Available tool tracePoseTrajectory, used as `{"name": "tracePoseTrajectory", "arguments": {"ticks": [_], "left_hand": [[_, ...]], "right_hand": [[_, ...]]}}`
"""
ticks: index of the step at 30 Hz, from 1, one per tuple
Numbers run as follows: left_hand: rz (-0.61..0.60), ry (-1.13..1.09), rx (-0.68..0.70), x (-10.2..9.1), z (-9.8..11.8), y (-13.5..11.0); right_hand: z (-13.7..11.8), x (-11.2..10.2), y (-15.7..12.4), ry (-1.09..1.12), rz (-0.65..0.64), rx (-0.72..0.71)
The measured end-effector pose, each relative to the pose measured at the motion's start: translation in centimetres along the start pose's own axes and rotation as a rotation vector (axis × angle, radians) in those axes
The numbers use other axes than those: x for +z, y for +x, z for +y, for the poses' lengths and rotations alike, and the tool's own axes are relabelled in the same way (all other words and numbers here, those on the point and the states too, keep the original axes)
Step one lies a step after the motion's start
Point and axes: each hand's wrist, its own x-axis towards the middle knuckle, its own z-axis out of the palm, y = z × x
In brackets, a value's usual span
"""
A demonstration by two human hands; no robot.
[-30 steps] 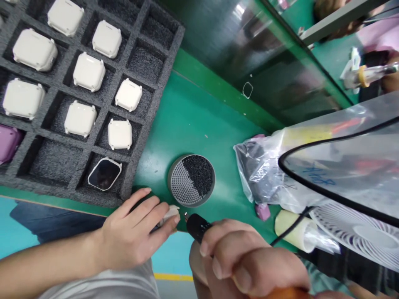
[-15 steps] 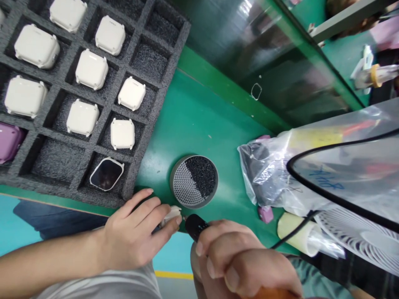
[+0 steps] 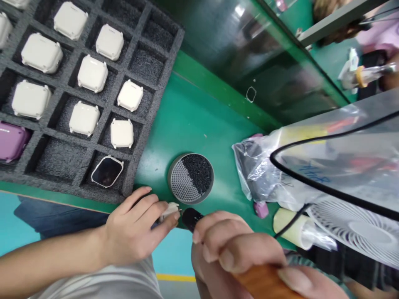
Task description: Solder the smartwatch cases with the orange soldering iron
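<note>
White plastic watch housing (image 3: 170,211) up front now, gripped in the left hand (image 3: 137,228) just over the near edge of the green surface (image 3: 187,120)! Only a sliver shows, because the fingers (image 3: 146,203) are closed around it. It looks light, stiff and smooth, a small rounded shell that could slip, so a firm hold on its sides looks like the right call, with its thin edges at risk of scuffing.

Right beside it, the right hand (image 3: 237,253) has its fingers wrapped around a soldering iron (image 3: 264,282), wood-toned handle and all. The iron's black grip (image 3: 191,219) points straight at the housing, almost touching it, with a black cable (image 3: 291,222) trailing away behind.

Just above the hands sits a round tin (image 3: 190,178) holding a grey bristled pad and black granules. To the left, a grey foam tray (image 3: 162,95) carries rows of matching white housings (image 3: 92,73), one purple housing (image 3: 11,141), and one dark-faced watch (image 3: 107,171).
</note>
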Motion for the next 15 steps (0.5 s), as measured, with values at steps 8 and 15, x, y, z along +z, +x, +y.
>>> {"name": "tracePoseTrajectory", "arguments": {"ticks": [8, 15], "left_hand": [[-0.119, 0.020, 0.148, -0.8, -0.8, -0.6], [-0.072, 0.091, 0.103, -0.3, -0.6, -0.5]], "right_hand": [[1.0, 0.4, 1.4, 0.113, 0.199, -0.145], [1.1, 2.0, 1.7, 0.105, 0.318, -0.158]]}}
